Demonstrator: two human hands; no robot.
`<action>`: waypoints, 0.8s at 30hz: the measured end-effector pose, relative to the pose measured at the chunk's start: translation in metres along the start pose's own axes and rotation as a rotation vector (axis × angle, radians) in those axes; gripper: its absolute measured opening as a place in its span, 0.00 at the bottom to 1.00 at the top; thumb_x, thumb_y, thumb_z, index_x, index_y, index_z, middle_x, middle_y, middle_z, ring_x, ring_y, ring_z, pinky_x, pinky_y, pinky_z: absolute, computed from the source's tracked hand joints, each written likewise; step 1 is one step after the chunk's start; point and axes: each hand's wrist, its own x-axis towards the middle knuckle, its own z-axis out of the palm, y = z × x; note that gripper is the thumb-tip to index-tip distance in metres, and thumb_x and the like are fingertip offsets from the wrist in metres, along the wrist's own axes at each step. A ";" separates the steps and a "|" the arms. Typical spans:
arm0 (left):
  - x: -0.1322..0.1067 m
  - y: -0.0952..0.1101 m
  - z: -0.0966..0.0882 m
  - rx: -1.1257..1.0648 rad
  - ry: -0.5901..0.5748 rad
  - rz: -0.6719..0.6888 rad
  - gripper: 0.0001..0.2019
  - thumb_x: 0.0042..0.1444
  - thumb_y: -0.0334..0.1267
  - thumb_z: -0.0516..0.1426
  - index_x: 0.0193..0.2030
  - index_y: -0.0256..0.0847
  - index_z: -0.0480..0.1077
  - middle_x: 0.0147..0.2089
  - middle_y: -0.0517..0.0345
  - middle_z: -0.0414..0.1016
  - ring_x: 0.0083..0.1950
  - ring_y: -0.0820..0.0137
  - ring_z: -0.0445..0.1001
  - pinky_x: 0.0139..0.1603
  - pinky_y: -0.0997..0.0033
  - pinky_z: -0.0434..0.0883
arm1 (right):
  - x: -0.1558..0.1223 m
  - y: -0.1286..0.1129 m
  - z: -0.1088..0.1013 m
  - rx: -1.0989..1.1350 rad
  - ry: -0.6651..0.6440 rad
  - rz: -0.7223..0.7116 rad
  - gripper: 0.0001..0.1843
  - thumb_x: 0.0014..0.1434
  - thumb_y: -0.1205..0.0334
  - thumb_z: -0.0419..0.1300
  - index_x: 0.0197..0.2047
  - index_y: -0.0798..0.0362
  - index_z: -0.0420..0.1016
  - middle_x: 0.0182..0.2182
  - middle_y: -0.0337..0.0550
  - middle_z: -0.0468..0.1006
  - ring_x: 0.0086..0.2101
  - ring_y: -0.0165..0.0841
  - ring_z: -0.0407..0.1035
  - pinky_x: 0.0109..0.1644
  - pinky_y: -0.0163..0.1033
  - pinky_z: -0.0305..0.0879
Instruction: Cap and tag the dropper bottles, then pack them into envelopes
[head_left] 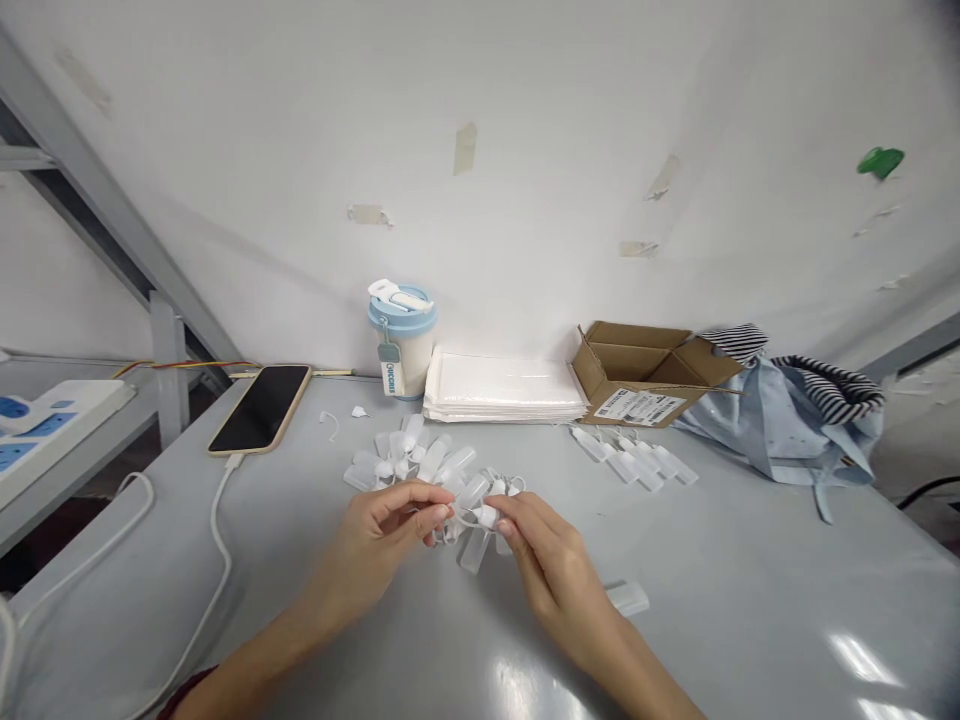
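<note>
My right hand (540, 550) pinches a white needle-tip cap (486, 516) between thumb and fingertips, with a thin white strap by it. Facing it, my left hand (397, 525) is closed in a pinch just left of the cap; what its fingertips hold is too small to make out. Beneath and behind both hands lies a pile of small translucent squeeze bottles (409, 450) with white caps. One loose translucent bottle (628, 598) rests beside my right forearm, partly hidden by it. A row of capped bottles (634, 460) lies farther right.
A phone (261, 410) on a white charging cable (225, 540) lies at left, near a power strip (45, 430). Along the wall stand a blue-lidded cup (411, 350), stacked white envelopes (506, 385), an open cardboard box (645, 385) and a light-blue cloth bag (772, 420). A small white tip (361, 411) lies behind the pile.
</note>
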 end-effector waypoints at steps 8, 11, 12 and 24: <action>-0.001 0.003 0.003 0.040 -0.061 0.018 0.09 0.57 0.44 0.56 0.34 0.43 0.75 0.26 0.61 0.72 0.29 0.71 0.70 0.33 0.73 0.70 | -0.001 0.000 0.003 -0.011 0.005 -0.012 0.14 0.67 0.68 0.44 0.50 0.52 0.68 0.32 0.46 0.72 0.29 0.34 0.66 0.32 0.37 0.65; -0.001 0.005 0.004 0.027 -0.075 0.033 0.09 0.57 0.44 0.56 0.33 0.43 0.74 0.26 0.62 0.71 0.29 0.72 0.69 0.33 0.74 0.70 | -0.002 0.000 0.003 -0.011 -0.010 -0.008 0.14 0.67 0.68 0.45 0.49 0.52 0.68 0.32 0.45 0.72 0.29 0.34 0.66 0.32 0.37 0.65; -0.001 0.005 0.004 0.022 -0.078 0.032 0.09 0.57 0.44 0.56 0.33 0.43 0.74 0.27 0.62 0.71 0.29 0.72 0.69 0.33 0.74 0.70 | -0.002 -0.001 0.003 -0.011 -0.014 -0.009 0.14 0.67 0.69 0.45 0.49 0.52 0.68 0.31 0.45 0.72 0.29 0.34 0.66 0.32 0.36 0.65; -0.003 0.005 0.004 -0.040 -0.121 -0.006 0.09 0.59 0.43 0.55 0.33 0.43 0.72 0.27 0.63 0.69 0.30 0.73 0.66 0.35 0.75 0.66 | -0.003 0.000 0.002 0.010 -0.029 -0.004 0.14 0.67 0.69 0.45 0.50 0.54 0.68 0.32 0.46 0.71 0.30 0.34 0.65 0.32 0.37 0.63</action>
